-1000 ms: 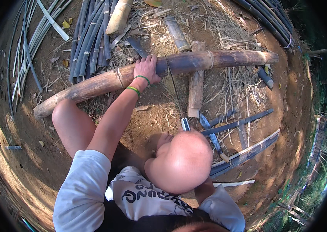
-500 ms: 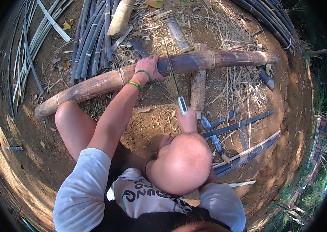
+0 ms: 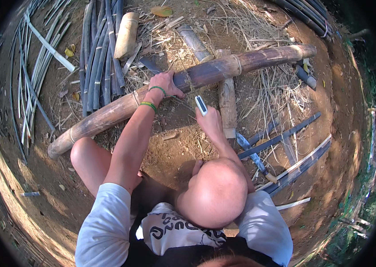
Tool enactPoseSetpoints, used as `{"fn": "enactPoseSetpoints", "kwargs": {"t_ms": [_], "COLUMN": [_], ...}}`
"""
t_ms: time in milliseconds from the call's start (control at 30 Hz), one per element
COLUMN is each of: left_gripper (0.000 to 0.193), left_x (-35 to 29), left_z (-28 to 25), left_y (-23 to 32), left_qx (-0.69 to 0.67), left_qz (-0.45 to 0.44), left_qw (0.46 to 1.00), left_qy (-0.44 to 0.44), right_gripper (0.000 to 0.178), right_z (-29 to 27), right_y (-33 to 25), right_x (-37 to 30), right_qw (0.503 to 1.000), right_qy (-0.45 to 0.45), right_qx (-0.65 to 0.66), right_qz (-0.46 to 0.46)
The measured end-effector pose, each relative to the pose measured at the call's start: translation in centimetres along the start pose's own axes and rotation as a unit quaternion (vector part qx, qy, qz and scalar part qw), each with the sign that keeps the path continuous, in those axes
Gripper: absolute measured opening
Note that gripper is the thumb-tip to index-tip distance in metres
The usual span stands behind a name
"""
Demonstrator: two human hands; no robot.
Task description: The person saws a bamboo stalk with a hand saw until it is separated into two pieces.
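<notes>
Bamboo pole point(image 3: 210, 73), seen in the head view, is laid slantwise from near left to far right, with a wood block point(image 3: 228, 107) crossed beneath it right of the middle. The pole is clamped from above by the left hand point(image 3: 163, 84), to the left of the block. A saw point(image 3: 201, 106) is gripped by its handle in the right hand point(image 3: 209, 119), closed tight on the near side of the pole; its blade is only faintly made out beside the left thumb. A cut across the pole appears to be the step in hand, though its depth cannot be told. For the next move, a firm left hold and straight, even strokes are judged to be called for, with the thumb kept clear of the blade. Dark poles point(image 3: 101, 58) are stacked at far left; what looks like a knife point(image 3: 254, 159) is seen at right.
</notes>
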State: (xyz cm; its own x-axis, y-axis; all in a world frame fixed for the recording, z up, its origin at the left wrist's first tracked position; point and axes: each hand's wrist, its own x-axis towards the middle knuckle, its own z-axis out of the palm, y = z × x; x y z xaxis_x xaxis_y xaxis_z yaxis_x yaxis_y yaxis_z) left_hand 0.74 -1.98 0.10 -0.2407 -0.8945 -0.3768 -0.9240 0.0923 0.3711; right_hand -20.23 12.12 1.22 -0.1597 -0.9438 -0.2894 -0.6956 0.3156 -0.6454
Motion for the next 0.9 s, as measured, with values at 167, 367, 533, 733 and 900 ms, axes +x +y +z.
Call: {"fn": "enactPoseSetpoints", "kwargs": {"t_ms": [167, 367, 533, 733, 900], "left_gripper": [0.104, 0.103, 0.105, 0.104, 0.108], "left_x": [-0.1, 0.1, -0.1, 0.7, 1.5], "left_z": [-1.8, -0.4, -1.0, -1.4, -0.9], "left_y": [-0.9, 0.5, -0.7, -0.9, -0.4], "left_qx": [0.004, -0.001, 0.0, 0.004, 0.007], "left_qz": [-0.028, -0.009, -0.022, -0.015, -0.011], "left_qw": [0.999, 1.0, 1.0, 0.999, 0.999], "left_qy": [-0.039, 0.002, -0.014, -0.029, -0.032], "right_gripper": [0.04, 0.037, 0.04, 0.035, 0.038], "right_z": [-0.6, -1.4, 1.7, -1.5, 2.2], "right_y": [-0.1, 5.0, -1.0, 6.6, 0.2], "right_x": [-3.0, -5.7, 2.7, -8.4, 3.8], "right_qw": [0.998, 0.999, 0.998, 0.997, 0.999], "right_qy": [-0.045, 0.009, -0.002, -0.024, 0.009], "right_qx": [0.018, -0.033, 0.014, -0.01, 0.026], "right_qz": [0.031, 0.021, -0.055, 0.073, -0.027]}}
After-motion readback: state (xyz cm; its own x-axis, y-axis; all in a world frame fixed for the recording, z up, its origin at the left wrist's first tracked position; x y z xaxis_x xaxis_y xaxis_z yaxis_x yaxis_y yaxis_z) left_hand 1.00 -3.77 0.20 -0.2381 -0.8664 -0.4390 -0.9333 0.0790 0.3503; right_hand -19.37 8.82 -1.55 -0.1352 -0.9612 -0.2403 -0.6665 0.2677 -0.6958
